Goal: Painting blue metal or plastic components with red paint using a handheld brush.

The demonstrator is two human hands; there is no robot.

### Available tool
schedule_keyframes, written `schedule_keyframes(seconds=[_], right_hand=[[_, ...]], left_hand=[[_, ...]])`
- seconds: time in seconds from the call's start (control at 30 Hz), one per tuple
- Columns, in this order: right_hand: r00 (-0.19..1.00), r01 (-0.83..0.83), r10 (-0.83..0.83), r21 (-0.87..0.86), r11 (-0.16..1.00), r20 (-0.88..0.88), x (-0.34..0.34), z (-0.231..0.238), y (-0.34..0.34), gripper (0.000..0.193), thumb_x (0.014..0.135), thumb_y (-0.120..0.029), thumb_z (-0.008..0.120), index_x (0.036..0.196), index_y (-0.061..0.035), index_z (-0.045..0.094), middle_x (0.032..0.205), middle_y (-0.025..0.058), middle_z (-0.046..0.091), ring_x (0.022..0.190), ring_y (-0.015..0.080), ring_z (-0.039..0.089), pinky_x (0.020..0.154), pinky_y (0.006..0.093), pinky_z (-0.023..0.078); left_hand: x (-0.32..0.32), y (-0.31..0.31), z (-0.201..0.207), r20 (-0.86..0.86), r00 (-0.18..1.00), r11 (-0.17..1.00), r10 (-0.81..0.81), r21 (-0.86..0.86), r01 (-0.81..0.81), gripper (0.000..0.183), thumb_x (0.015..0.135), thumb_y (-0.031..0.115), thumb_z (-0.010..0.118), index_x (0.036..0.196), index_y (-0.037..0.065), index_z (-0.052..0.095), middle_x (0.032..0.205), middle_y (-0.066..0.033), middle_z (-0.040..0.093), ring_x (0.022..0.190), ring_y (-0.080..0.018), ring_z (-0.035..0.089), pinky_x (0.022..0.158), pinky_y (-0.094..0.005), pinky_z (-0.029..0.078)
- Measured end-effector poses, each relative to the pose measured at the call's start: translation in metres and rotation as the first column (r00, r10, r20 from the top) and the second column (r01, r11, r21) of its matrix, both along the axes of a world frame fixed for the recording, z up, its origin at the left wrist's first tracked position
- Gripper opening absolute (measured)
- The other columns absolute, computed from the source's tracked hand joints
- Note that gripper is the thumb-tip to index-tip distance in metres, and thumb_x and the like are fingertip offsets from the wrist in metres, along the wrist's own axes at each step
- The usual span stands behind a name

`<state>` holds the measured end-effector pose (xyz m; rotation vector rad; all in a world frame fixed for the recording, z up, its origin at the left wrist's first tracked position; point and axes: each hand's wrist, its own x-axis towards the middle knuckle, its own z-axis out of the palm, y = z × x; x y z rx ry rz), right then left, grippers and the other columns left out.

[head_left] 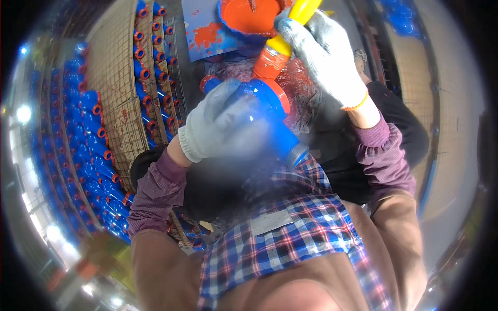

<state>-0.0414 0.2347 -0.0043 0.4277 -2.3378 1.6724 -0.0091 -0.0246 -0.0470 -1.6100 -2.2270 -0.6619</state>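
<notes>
A white-gloved hand, my left hand (pixel 215 124), is wrapped round a glossy blue branched pipe fitting (pixel 267 111) above my lap. The fitting lies tilted; a red-painted flange (pixel 280 96) faces right, and a threaded end points down to the right. Gloved too, my right hand (pixel 327 57) grips the yellow handle of a wide paintbrush (pixel 280 45). Orange-red paint covers its bristles, which meet the fitting near the flange. Just beyond the brush stands a tub of orange-red paint (pixel 222 16). Blur hides part of my left hand's lower edge.
Wire-mesh racks (pixel 115 67) on the left carry rows of blue fittings (pixel 93 124) with red ends. A paint-spattered pale blue sheet (pixel 199 20) lies beside the tub. Crumpled plastic wrap (pixel 301 98) with red smears is below the brush. Another rack panel (pixel 420 98) stands right.
</notes>
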Motion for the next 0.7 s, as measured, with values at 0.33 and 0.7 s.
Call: schedule_keyframes(seconds=[0.33,0.7], right_hand=[[0.956,0.156,-0.197,-0.190,0.969,-0.218,0.065,-0.025,-0.009,0.019,0.089,-0.001,0.061,0.108,0.0022,0.059,0.095,0.0120,0.065,0.082,0.0179,0.066,0.072,0.0253,0.052],[0.885,0.311,-0.253,0.091,0.946,-0.392,0.081,-0.049,-0.020,0.026,0.071,-0.009,0.075,0.096,-0.0093,0.069,0.089,0.0105,0.068,0.085,0.0322,0.064,0.075,0.0375,0.052]], left_hand=[[0.006,0.029,0.012,0.564,0.700,0.750,0.437,0.201,-0.630,0.084,0.056,0.019,0.089,0.124,-0.002,0.046,0.117,-0.0186,0.054,0.102,-0.0287,0.057,0.089,-0.0380,0.048],[-0.012,0.042,0.015,0.769,-0.275,0.538,-0.578,0.105,-0.836,0.046,0.090,0.032,0.061,0.127,0.007,0.049,0.115,-0.0113,0.061,0.101,-0.0246,0.065,0.089,-0.0416,0.055]])
